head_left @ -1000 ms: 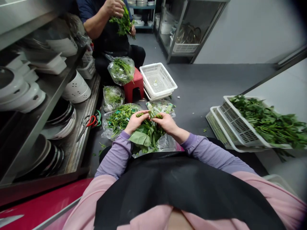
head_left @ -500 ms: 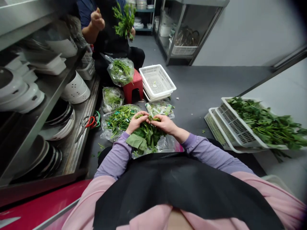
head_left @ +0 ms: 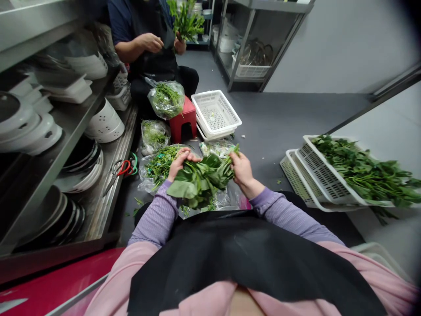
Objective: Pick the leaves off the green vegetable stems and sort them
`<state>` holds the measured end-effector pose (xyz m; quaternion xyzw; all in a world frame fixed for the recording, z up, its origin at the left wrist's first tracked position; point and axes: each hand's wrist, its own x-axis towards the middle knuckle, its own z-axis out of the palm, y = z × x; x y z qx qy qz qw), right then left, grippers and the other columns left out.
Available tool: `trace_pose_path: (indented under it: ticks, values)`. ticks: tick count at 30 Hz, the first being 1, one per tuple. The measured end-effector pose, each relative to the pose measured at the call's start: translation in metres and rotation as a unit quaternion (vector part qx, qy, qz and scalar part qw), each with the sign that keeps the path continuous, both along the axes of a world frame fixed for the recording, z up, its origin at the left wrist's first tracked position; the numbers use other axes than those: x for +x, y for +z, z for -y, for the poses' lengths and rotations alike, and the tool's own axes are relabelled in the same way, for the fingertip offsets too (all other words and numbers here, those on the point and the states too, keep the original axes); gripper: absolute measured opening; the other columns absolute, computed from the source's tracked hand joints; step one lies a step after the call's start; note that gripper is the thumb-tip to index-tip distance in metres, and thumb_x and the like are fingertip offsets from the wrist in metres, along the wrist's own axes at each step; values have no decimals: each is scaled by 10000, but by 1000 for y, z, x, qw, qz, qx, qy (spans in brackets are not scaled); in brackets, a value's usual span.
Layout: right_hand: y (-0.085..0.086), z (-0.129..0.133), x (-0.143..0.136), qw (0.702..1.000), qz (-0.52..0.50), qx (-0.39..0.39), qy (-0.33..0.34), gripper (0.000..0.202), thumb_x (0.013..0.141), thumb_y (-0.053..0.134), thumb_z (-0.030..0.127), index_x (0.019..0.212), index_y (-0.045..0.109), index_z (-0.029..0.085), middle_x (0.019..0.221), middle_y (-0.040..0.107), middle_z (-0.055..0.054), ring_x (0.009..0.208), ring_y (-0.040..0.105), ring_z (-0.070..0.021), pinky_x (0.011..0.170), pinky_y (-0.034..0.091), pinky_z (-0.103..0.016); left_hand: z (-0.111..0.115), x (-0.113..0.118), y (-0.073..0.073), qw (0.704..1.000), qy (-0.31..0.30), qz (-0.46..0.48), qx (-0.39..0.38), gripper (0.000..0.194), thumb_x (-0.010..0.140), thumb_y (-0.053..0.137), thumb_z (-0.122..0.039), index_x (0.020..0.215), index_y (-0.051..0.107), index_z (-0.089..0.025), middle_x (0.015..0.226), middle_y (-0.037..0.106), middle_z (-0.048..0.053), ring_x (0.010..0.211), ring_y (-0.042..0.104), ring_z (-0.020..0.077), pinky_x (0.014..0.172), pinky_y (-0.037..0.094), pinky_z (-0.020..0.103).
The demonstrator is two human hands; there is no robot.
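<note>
My left hand (head_left: 180, 162) is closed on one side of a bunch of leafy greens (head_left: 197, 182) above my lap. On the other side, my right hand (head_left: 241, 169) grips the stems of part of the same greens. Broad leaves hang down between the two hands. Just beyond my left hand, a plastic bag of green stems (head_left: 161, 162) lies open on the floor. Another bag with greens (head_left: 217, 148) rests behind the bunch, partly hidden by it.
White baskets (head_left: 325, 175) heaped with greens stand at the right. A white basket (head_left: 217, 115) sits beside a red stool (head_left: 184, 118). Scissors (head_left: 120, 169) lie on the left shelf edge (head_left: 108, 193). Opposite, a person's hands (head_left: 153, 43) hold greens (head_left: 187, 22).
My hands have moved apart, the right one slightly outward with stems, and the leaves now spread between them. The other person's raised hand has come down toward their bunch.
</note>
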<state>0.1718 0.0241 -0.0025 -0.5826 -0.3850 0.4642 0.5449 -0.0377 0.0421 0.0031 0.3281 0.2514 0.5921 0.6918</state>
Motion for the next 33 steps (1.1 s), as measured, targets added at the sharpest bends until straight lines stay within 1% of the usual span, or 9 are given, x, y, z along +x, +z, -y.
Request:
trace_pose_path:
  ticks: [2,4,6,9,14,20,25,30,33]
  values:
    - [1,-8,23,993,-5,10,-116,263,721,517,453,781,456,204,555,410,58,435,301,-80,457,287,-237,-7,-17,5,999,43,8,3,222,716,654,-396,798,524,-237,566,392,-59,561,493,70,750,496,317]
    - [8,-13,43,989,68,48,-122,252,721,518,444,747,476,197,554,425,50,452,324,-85,485,299,-244,-12,-29,9,995,77,-62,11,251,689,675,-424,778,549,-226,534,407,-59,519,481,75,662,497,293]
    - [18,-13,51,977,199,80,-6,244,702,558,421,686,517,181,558,463,31,506,373,-96,534,307,-246,-11,-28,11,973,85,-212,35,279,642,714,-418,752,596,-190,506,465,-46,471,482,87,547,465,267]
    - [30,-10,36,906,356,83,215,228,687,586,365,590,544,163,543,483,21,558,398,-103,562,285,-238,1,-7,10,919,22,-388,63,332,617,731,-388,833,668,-144,509,552,-12,411,478,94,439,389,239]
    - [38,-6,-8,822,378,25,426,246,737,523,342,729,653,133,538,478,27,518,379,-80,539,269,-225,19,27,6,923,-122,-363,34,462,607,738,-366,979,651,-106,561,606,2,424,510,99,454,399,227]
    - [41,-10,-13,844,212,-87,484,387,704,574,435,875,667,101,515,442,42,458,333,-55,475,246,-212,17,18,7,952,-107,-288,10,332,651,706,-378,849,644,-118,488,579,-6,450,538,111,484,405,219]
    - [40,-9,-6,877,225,-81,416,376,665,628,420,844,679,94,509,429,48,462,304,-44,459,211,-208,13,12,8,950,-95,-297,13,288,650,706,-341,807,660,-104,519,601,9,459,547,113,494,401,221]
    - [37,-12,5,876,116,-138,446,329,652,647,377,821,676,95,483,421,53,421,296,-35,420,182,-202,11,13,8,955,-128,-268,10,269,660,696,-336,792,653,-106,549,615,17,465,548,113,494,408,229]
    - [33,-12,7,877,12,-162,453,271,646,644,328,795,661,103,551,521,20,447,373,-45,431,267,-197,11,14,5,958,-152,-242,0,255,654,701,-324,783,647,-111,571,616,18,466,554,111,487,414,228]
